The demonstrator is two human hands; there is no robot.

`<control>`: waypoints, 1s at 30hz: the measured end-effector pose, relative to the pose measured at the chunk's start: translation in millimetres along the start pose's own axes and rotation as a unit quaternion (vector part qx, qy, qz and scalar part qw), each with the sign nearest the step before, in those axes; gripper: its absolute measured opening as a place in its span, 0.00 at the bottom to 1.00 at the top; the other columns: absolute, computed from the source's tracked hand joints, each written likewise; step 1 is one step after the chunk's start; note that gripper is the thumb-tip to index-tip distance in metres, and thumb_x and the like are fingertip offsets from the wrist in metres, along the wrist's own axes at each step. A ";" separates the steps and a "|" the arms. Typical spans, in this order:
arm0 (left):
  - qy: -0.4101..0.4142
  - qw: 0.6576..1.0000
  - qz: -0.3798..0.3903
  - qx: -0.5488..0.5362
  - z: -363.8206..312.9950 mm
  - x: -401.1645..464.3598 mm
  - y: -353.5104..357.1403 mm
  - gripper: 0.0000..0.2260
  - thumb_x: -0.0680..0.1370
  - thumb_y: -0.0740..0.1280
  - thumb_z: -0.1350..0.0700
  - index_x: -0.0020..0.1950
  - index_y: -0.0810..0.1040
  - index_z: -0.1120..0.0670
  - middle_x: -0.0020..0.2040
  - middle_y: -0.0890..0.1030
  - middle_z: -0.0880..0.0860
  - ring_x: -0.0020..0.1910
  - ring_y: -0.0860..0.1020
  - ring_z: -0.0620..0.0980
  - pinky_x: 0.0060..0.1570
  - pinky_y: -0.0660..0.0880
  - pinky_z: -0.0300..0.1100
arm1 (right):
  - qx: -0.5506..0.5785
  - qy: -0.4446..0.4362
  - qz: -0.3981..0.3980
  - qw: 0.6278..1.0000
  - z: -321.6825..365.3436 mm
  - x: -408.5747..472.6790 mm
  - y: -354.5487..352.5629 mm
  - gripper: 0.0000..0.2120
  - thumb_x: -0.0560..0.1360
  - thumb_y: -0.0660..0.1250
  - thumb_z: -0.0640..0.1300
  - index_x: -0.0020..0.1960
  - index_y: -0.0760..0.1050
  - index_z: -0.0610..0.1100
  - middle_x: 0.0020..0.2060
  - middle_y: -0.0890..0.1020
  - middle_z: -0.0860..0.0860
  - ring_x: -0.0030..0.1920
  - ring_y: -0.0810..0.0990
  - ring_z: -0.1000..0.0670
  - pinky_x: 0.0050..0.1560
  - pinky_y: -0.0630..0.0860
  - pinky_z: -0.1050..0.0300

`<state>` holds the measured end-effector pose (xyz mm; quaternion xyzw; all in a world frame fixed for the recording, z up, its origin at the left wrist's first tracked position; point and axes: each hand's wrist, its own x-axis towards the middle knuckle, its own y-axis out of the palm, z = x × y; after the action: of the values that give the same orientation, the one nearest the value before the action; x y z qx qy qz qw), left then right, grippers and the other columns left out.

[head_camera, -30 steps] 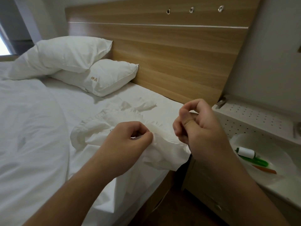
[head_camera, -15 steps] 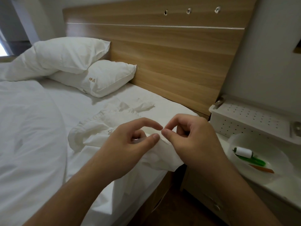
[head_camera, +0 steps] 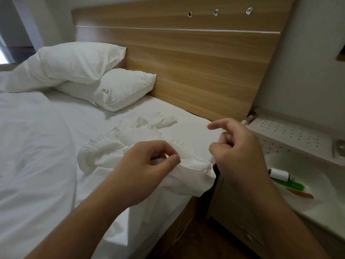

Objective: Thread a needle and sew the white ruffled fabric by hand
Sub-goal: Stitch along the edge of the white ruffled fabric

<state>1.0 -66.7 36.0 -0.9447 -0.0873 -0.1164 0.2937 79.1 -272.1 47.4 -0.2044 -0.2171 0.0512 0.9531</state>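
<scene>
Left hand [head_camera: 149, 163] pinches the ruffled fabric [head_camera: 130, 141]; right hand [head_camera: 237, 146], fingers curled, grip unclear, should draw thread taut without puckering.

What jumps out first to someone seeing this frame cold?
Two bare hands over the bed's near edge: the left hand pinches the white ruffled fabric, and the right hand is raised just beside it, fingers curled as if pinching something too fine to see. Behind them two white pillows lean against the wooden headboard. At right, a white bowl on the bedside shelf holds a white thread spool.
</scene>
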 end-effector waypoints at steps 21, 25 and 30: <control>0.001 1.000 -0.007 0.029 3.6 0.4 -0.1 0.06 0.81 0.73 0.50 0.44 0.85 0.44 0.35 0.83 0.46 0.37 0.81 0.44 0.41 0.75 0.41 | -0.008 -0.025 0.008 1.000 2.7 -2.5 4.2 0.16 0.78 0.72 0.40 0.61 0.78 0.56 0.25 0.72 0.54 0.26 0.70 0.56 0.28 0.69 0.65; 0.019 0.999 -0.004 0.030 2.5 -0.1 0.6 0.05 0.81 0.72 0.50 0.45 0.85 0.44 0.34 0.83 0.46 0.34 0.79 0.43 0.38 0.73 0.41 | -0.036 -0.086 0.180 0.979 6.6 -5.0 11.1 0.07 0.78 0.73 0.44 0.54 0.83 0.54 0.26 0.74 0.50 0.26 0.70 0.56 0.28 0.66 0.65; 0.023 0.999 -0.010 0.023 4.6 0.0 0.8 0.06 0.81 0.73 0.50 0.45 0.85 0.44 0.36 0.84 0.47 0.38 0.83 0.47 0.42 0.79 0.51 | -0.060 -0.092 0.132 0.985 1.8 -5.2 16.2 0.06 0.77 0.74 0.44 0.41 0.82 0.50 0.26 0.75 0.53 0.27 0.71 0.56 0.28 0.65 0.65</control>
<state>2.0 -64.8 31.9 -0.9338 -0.0923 -0.1389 0.3164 73.5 -257.7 40.1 -0.2827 -0.2777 0.1821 0.8999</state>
